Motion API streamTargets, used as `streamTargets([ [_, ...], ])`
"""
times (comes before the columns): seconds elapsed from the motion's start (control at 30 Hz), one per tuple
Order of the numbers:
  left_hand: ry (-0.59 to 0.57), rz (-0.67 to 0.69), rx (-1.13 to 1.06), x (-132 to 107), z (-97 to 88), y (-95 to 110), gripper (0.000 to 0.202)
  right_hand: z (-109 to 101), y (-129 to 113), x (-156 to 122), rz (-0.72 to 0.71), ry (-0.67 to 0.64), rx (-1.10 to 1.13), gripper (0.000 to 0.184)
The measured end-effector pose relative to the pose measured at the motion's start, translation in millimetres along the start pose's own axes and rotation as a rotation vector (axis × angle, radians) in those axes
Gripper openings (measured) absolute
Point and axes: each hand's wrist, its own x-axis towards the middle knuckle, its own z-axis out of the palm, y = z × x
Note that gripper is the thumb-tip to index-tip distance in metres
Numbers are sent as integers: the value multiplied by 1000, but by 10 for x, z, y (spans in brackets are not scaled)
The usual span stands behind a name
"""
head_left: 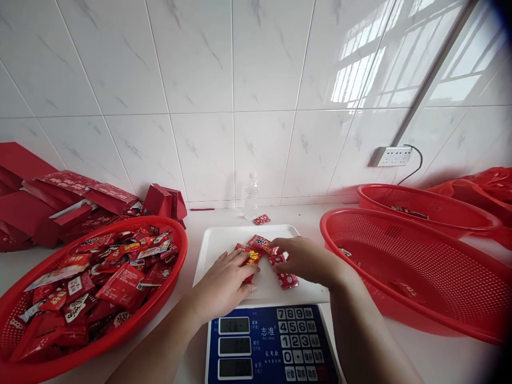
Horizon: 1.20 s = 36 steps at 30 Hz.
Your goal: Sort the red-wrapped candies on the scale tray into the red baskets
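Several small red snack packets lie bunched on the white pan of a weighing scale. My left hand rests palm down at their left side, its fingers stretched over a red packet with yellow lettering. From the right, my right hand reaches in with curled fingers and grips a red packet with white markings. Another packet with a black character on white lies just beyond the fingertips. The scale's blue panel with keys and small displays faces me.
A red basket heaped with packets stands left, with folded red boxes behind it. On the right are two red baskets with a few packets. A clear bottle and a loose packet sit near the tiled wall.
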Motion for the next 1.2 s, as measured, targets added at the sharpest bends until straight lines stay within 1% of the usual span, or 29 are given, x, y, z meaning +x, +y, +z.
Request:
streamTargets([
  [0.13,-34,-24,9,-14,-8,9,34,54,-91,21,-48,-54,11,51],
  [0.2,-45,-34,16,-17,-18,14,34,81,-120,29,-61,-49,4,61],
  [0.27,-45,-35,15,-17,-25,14,34,107,-131,36,-69,-29,0,67],
  [0.37,-53,-41,8,-19,-31,3,38,144,-134,31,-89,-26,21,60],
  [0.5,-70,-34,-14,-37,-51,3,45,165,-136,5,-118,-78,78,52],
  [0.57,-79,-32,-16,-50,-70,17,47,121,-126,39,-125,-82,87,40],
  [0.63,-90,-32,-7,-65,-96,35,49,25,-100,151,-108,-23,64,26],
  [0.7,-90,-29,9,-83,-132,51,50,-97,-60,351,-69,92,11,18],
  [0.73,-84,-26,14,-96,-153,58,50,-153,-35,477,-50,148,-22,19],
  [0.77,-71,-21,16,-112,-176,65,49,-197,-7,610,-30,198,-59,24],
  [0.8,-50,-13,15,-133,-199,72,49,-226,24,742,-20,218,-95,28],
  [0.9,34,14,-4,-236,-266,88,50,-215,112,1060,-18,182,-187,29],
  [0.97,87,7,-15,-342,-316,88,50,-161,148,1154,-34,138,-232,28],
  [1.03,145,-11,-19,-482,-393,55,44,-115,156,1130,-61,128,-259,27],
  [1.1,212,-41,-32,-658,-515,-32,31,-106,145,987,-102,158,-262,27],
  [1.13,245,-77,-38,-759,-593,-99,25,-117,141,877,-125,184,-255,26],
  [1.17,266,-144,-40,-868,-676,-181,24,-135,141,749,-147,215,-242,29],
  [1.2,273,-251,-19,-983,-761,-274,26,-156,148,612,-167,252,-226,32],
])
